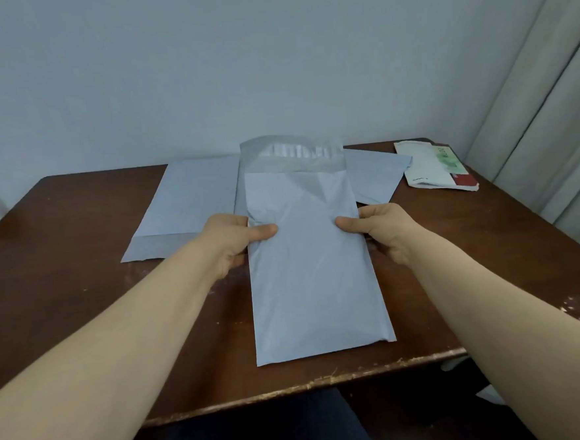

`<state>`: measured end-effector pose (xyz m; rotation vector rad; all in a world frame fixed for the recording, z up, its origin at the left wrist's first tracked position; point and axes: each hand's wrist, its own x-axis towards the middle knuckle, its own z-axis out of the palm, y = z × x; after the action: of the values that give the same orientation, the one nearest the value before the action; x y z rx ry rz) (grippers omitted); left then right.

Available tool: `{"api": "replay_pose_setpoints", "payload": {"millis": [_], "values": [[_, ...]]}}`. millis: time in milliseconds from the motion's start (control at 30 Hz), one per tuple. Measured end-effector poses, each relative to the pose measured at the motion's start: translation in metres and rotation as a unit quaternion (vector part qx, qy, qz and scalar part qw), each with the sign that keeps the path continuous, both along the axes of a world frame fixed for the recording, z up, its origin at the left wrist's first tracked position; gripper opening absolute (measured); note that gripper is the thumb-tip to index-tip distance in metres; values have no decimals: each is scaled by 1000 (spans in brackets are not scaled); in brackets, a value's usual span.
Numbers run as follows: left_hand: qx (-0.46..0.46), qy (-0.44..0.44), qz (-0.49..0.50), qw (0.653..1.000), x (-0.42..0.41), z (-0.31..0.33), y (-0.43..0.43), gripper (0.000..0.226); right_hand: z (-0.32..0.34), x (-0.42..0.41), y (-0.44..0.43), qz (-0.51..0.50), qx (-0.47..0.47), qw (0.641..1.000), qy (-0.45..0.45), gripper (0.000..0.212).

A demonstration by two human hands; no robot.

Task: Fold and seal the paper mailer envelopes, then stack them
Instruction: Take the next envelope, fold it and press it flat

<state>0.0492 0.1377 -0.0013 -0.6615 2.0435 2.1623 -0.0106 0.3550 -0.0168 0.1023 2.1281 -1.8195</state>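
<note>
A pale grey mailer envelope [314,269] lies lengthwise in front of me on the brown table [81,303], its open flap [290,152] with a white adhesive strip raised at the far end. My left hand [235,239] grips its left edge, thumb on top. On the opposite edge my right hand [380,229] pinches it the same way. Another flat mailer [184,206] lies behind on the left. A third mailer [376,176] sticks out at the back right, partly hidden under the held one.
A stack of papers and booklets [436,166] with green and red print sits at the table's far right corner. A curtain [549,115] hangs on the right. The wall stands right behind the table. The table's near edge [293,388] is chipped.
</note>
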Motion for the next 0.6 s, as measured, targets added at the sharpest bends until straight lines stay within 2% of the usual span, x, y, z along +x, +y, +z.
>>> {"api": "replay_pose_setpoints", "payload": {"millis": [167,267,367,433,600], "values": [[-18,-3,-21,1000,-2,-8,0,16,-2,-1,3,12,48,999,-1,16],[-86,12,-47,995,-4,-14,-5,17,-3,-3,6,27,65,997,-8,21],[-153,35,-66,985,-4,-17,-6,27,-4,-6,4,30,88,996,-12,18],[-178,46,-72,980,-4,-17,-5,25,-4,-7,2,29,94,995,-4,15],[-196,62,-53,977,-8,-23,-11,24,-9,-8,2,37,87,995,28,13]]}}
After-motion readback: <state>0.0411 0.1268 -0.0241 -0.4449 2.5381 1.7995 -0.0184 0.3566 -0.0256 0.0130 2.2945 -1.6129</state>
